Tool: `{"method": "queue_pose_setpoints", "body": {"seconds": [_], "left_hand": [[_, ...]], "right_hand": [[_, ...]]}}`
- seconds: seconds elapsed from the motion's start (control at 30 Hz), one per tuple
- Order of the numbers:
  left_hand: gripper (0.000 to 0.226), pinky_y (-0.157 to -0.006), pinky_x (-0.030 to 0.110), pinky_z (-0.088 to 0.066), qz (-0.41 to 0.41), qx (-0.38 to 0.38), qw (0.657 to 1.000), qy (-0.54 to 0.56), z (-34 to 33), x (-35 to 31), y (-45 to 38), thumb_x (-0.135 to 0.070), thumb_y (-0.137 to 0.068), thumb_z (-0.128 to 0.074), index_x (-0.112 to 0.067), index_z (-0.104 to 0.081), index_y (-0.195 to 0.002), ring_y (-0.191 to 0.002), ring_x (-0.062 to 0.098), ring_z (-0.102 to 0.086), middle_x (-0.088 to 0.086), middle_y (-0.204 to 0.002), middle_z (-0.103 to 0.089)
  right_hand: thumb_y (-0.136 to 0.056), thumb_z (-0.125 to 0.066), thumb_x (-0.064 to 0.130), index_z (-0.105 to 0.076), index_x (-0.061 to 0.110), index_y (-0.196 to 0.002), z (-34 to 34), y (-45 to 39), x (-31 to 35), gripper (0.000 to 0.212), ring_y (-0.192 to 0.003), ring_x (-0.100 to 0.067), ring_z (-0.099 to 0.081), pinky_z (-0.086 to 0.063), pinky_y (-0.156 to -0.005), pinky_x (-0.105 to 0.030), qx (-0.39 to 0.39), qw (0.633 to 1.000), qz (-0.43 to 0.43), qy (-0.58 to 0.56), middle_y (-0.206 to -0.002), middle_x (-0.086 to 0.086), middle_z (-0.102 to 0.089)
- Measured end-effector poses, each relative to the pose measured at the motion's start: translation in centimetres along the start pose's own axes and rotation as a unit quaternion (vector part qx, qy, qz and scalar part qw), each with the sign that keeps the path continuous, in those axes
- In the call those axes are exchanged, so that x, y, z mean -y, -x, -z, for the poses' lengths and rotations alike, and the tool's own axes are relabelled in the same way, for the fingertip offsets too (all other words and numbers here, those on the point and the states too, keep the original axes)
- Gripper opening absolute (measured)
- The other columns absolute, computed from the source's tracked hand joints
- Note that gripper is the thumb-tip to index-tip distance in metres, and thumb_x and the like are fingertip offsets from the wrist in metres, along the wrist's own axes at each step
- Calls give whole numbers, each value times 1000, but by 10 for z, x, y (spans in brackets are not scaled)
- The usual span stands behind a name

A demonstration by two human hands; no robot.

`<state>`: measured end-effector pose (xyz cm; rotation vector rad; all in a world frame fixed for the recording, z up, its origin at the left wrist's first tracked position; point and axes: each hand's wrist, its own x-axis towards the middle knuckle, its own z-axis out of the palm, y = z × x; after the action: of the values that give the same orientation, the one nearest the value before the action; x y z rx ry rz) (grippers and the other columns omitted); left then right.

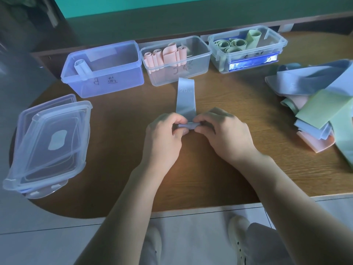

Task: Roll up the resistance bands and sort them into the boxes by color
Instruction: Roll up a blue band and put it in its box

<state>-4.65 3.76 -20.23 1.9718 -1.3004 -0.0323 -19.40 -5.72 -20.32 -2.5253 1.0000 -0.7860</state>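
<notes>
A blue resistance band (185, 96) marked "20" lies flat on the wooden table, running away from me. Its near end is rolled into a small tight coil. My left hand (164, 134) pinches the coil's left end and my right hand (225, 132) pinches its right end. Three open boxes stand in a row at the back. The left box (114, 81) holds one rolled blue band (82, 68). Several pink rolls fill the middle box (191, 73), and the right box (271, 37) holds green rolls.
A loose heap of blue, green and pink bands (317, 109) lies at the table's right edge. Stacked clear lids (47, 142) sit at the left, partly over the table's edge. The table's near edge (191, 209) is close to my legs.
</notes>
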Motion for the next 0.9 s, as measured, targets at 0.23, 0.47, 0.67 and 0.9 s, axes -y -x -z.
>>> {"method": "queue_pose_setpoints", "body": {"seconds": [0.23,0.47,0.67,0.9], "left_hand": [[19,-73,2,-45,-39,15,999,19,9,-2,28,-18,-84,-82,-21,-75,-102,-78,-11,-56,-11,-98,-71],[17,-67,6,-40,-57,16,997,40,27,-8,67,-12,-80,-83,-20,-74,-93,-76,-8,-55,-15,-89,-67],[15,-65,3,-35,-61,34,997,40,35,-11,84,-11,-81,-83,-19,-74,-90,-73,-10,-53,-16,-84,-65],[15,-60,5,-30,-68,37,996,45,37,-11,81,-10,-78,-86,-13,-73,-85,-66,-8,-51,-29,-67,-45]], "right_hand": [[-88,-77,28,-73,30,-106,12,24,-2,19,-80,-3,-53,-28,-63,-7,13,999,29,-18,-104,15,-66],[-89,-77,31,-73,31,-103,27,57,6,15,-76,5,-46,-33,-65,-11,52,995,60,-57,-100,21,-63],[-89,-73,41,-71,39,-103,36,62,6,14,-84,2,-56,-49,-71,-31,126,988,60,-70,-103,25,-58],[-90,-72,27,-71,29,-105,34,52,1,15,-120,-13,-51,-43,-103,-36,151,972,162,-77,-121,18,-64]]}}
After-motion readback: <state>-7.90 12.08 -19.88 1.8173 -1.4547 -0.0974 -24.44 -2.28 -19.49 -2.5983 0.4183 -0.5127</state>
